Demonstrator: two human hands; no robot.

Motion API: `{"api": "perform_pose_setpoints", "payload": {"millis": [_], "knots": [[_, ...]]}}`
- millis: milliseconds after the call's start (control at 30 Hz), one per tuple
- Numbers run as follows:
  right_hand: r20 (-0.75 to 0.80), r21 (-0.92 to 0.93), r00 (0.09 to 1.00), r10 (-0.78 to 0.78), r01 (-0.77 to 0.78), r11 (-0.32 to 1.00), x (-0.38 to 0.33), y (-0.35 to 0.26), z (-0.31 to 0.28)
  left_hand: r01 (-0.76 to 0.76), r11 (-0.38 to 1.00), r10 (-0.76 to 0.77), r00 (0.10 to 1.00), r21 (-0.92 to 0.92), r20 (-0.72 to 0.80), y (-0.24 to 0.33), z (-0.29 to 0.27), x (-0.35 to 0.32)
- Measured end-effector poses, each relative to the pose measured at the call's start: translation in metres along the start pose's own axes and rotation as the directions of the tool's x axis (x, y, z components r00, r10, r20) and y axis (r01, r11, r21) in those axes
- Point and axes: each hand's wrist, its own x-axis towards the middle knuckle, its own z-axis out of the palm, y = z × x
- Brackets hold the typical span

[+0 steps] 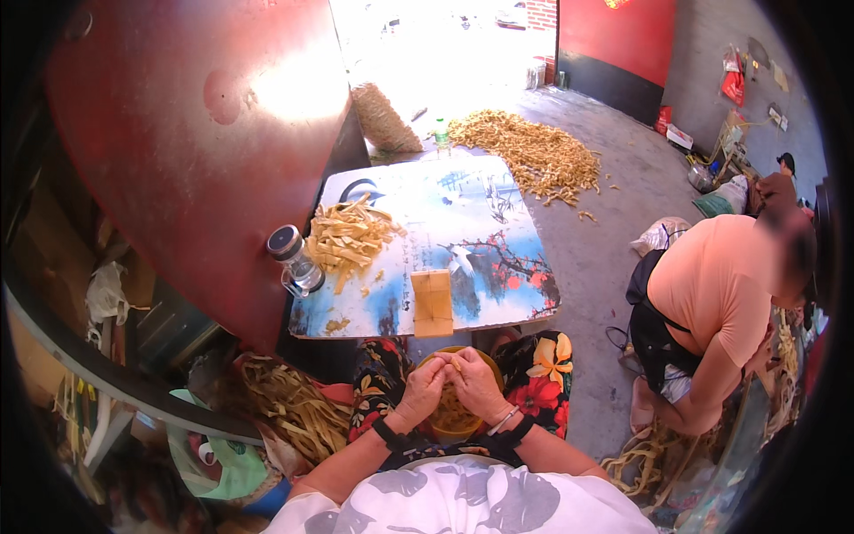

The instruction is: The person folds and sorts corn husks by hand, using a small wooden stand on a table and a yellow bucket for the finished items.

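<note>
My left hand (422, 394) and my right hand (478, 386) meet fingertip to fingertip between my knees. Both are closed, pinching a small tan piece (456, 363) that the fingers mostly hide. Beneath them a yellow tub (463, 433) holds more tan pieces. Just ahead stands a low table (418, 222) with a painted blossom top. A wooden block or small stand (432, 303) sits at its near edge. Flat tan strips (351, 238) lie heaped on the table's left side, beside a clear glass jar with a dark lid (297, 260).
A large pile of short curled tan pieces (529, 151) covers the floor beyond the table. A full sack (384, 117) leans by the red door (196, 133). Long strips (298, 405) lie at my left, near a green bag (209, 458). At right a person (712, 285) bends over more strips.
</note>
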Motion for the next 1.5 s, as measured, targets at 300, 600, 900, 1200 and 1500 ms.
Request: {"api": "perform_pose_setpoints", "payload": {"millis": [300,600,900,1200,1500], "knots": [[-0.012,-0.148,0.975,-0.224,0.22,0.964,-0.026,-0.009,0.01,0.734,0.145,-0.577,0.607,-0.663,0.546,-0.053,-0.016,-0.023],[0.06,-0.046,0.991,-0.122,0.125,0.991,-0.04,-0.006,0.015,0.724,-0.007,-0.455,0.611,-0.689,0.647,-0.076,-0.01,-0.031],[0.164,0.039,0.972,-0.168,0.164,0.986,-0.045,-0.006,0.008,0.699,-0.309,-0.318,0.563,-0.645,0.763,-0.096,-0.006,-0.05],[0.214,-0.071,0.946,-0.245,0.265,0.962,-0.052,0.003,0.013,0.691,0.165,-0.59,0.641,-0.703,0.492,-0.077,-0.005,-0.043],[0.07,-0.2,0.945,-0.32,0.327,0.924,-0.04,-0.011,0.004,0.46,0.881,-0.469,0.828,0.106,0.307,-0.047,-0.024,-0.034]]}}
